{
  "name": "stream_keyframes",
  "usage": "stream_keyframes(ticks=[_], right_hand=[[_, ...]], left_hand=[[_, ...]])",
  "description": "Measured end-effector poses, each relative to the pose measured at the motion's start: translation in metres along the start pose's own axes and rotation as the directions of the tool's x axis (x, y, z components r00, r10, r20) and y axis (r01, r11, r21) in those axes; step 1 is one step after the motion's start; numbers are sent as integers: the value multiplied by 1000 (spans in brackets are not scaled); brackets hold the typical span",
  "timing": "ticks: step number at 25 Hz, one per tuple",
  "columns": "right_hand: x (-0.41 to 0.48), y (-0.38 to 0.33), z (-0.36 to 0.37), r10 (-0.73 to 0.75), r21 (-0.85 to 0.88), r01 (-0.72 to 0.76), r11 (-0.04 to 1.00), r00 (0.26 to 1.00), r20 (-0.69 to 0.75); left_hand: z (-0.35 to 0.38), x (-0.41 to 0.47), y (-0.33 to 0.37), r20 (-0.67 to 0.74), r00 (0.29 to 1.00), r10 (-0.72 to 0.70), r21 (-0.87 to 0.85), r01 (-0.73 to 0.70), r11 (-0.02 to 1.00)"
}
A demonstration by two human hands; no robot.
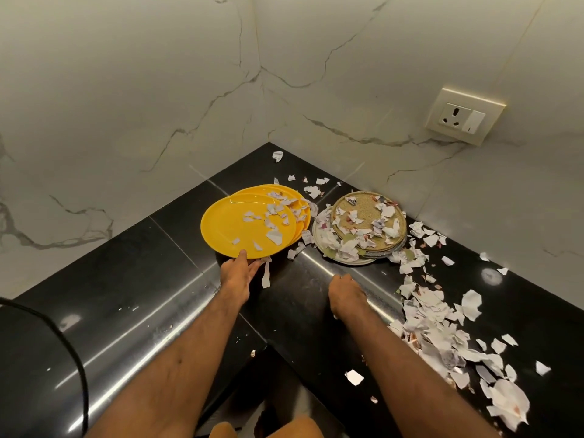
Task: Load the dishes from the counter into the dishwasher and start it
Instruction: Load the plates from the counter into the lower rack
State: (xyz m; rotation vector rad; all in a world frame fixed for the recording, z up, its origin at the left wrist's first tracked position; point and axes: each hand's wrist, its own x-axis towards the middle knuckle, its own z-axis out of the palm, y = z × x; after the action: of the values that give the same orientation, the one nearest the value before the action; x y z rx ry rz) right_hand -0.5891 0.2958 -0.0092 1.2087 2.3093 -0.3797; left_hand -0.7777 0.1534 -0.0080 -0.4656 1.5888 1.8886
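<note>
Grey-veined marble walls (126, 90) meet above a glossy black counter (142, 279), a cream socket (464, 116) on the right wall.

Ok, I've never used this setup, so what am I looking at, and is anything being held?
There is no machine: this is one picture from a camera worn on a person's head, looking down at their two bare arms. The left hand pinches the near rim of the top yellow plate, thumb on top; more yellow plates lie under it. The right hand rests on the black counter, fingers curled; whether it holds anything cannot be told. Beside the yellow ones sits a second stack of round dishes. Torn paper scraps litter both stacks and the counter. No dishwasher is in view.
</note>
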Motion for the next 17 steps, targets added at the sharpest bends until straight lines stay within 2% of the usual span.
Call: stream_keyframes(ticks=[5,11,13,17], right_hand=[[-3,-4,2,28,47,-28,999,1000,-2],[-13,5,6,-22,43,25,999,997,-71],[-16,11,10,-41,56,46,997,995,-93],[-22,30,13,-102,111,113,987,990,-96]], left_hand=[[-6,3,13,-14,998,-57,13,57,998],[-16,-14,17,-15,992,-123,-73,122,990],[-20,-22,15,39,989,-144,-100,147,984],[-16,-46,6,210,965,-157,-47,171,984]])
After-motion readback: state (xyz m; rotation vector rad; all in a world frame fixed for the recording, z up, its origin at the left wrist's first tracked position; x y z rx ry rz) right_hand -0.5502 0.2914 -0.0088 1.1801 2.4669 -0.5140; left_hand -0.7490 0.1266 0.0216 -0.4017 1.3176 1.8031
